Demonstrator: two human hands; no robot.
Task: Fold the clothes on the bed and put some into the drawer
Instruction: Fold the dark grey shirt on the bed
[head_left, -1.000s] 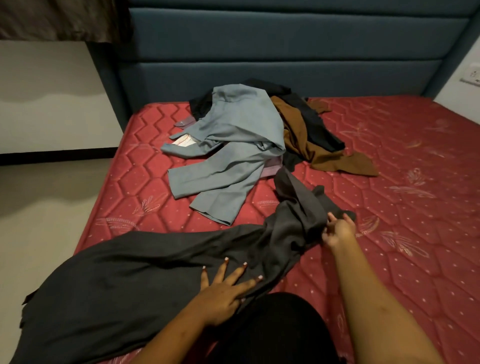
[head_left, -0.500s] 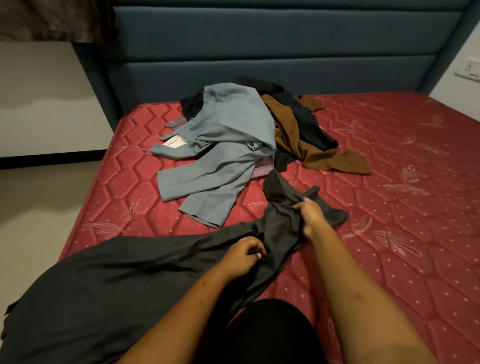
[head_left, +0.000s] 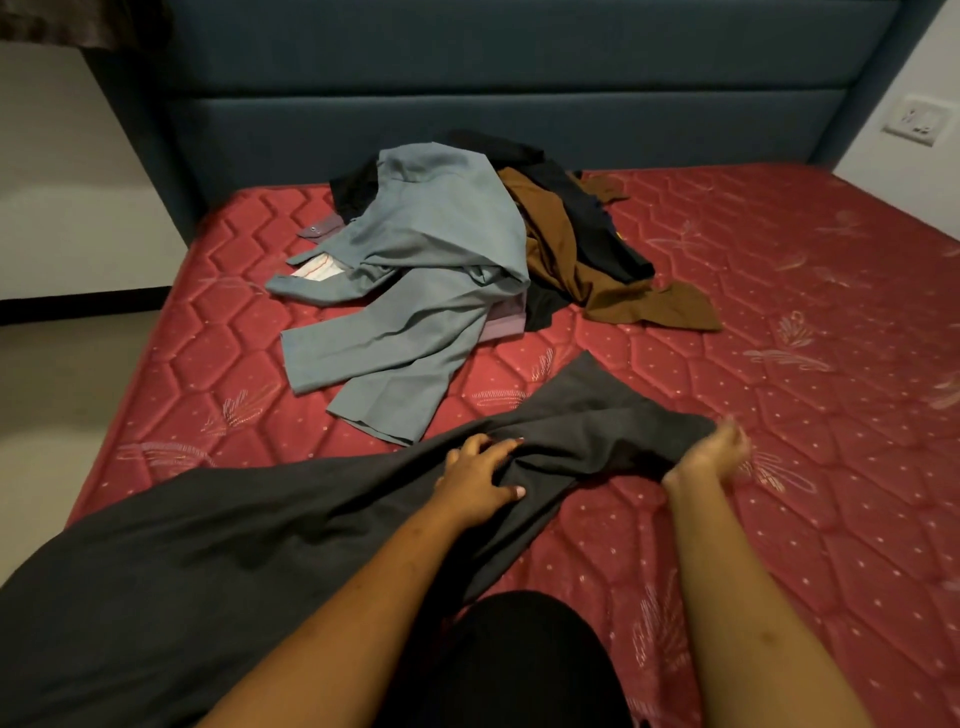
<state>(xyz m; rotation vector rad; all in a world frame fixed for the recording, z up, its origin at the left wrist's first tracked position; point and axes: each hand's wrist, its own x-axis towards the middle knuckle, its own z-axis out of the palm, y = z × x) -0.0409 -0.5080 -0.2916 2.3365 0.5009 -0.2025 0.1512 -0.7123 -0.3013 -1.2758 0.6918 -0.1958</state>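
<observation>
A long dark grey garment (head_left: 218, 551) lies across the near part of the red mattress (head_left: 779, 322), running from the lower left to the middle. My left hand (head_left: 480, 475) grips a bunched fold of it near its middle. My right hand (head_left: 709, 452) holds its far right end, pulled out to the right; this hand is blurred. Further back lies a pile of clothes: a light blue-grey garment (head_left: 415, 291) on top, a brown one (head_left: 582, 270) to its right, and black pieces (head_left: 602, 234) under them.
A dark blue padded headboard (head_left: 493, 98) closes the far side of the bed. Bare floor (head_left: 57, 384) runs along the left edge of the mattress. A white wall socket (head_left: 917, 119) sits at the upper right. The right half of the mattress carries nothing.
My right hand has drawn the end of the grey garment out to the right, spreading that part flatter. My left hand went from lying flat on the cloth to gripping a fold.
</observation>
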